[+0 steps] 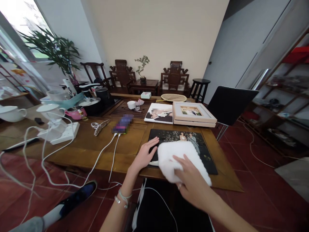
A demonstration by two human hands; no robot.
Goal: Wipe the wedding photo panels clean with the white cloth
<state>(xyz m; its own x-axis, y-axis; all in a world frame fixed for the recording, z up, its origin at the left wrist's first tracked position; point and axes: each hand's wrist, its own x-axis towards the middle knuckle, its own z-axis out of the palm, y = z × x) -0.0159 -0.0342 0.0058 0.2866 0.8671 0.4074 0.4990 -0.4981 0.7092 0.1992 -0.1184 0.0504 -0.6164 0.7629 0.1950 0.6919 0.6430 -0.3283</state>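
A dark photo panel (pixel 208 151) with two people printed on it lies flat near the table's front edge. Part of it is covered by a fluffy white cloth (pixel 170 150), which hangs slightly past the near side. My right hand (pixel 193 182) holds the cloth against the panel, its index finger stretched out and the other fingers curled into the pile. On the panel's left edge rests my left hand (pixel 146 153), fingers extended and nothing held. A thin white strip shows beside the cloth, under my left hand.
Behind the panel are a white photo board (pixel 159 117) and stacked framed pictures (pixel 210 116). Left on the wooden table (pixel 96 149) are a phone (pixel 123 124), hair claw (pixel 100 127), power strip (pixel 67 132), cables and cups. A black chair (pixel 230 104) stands right.
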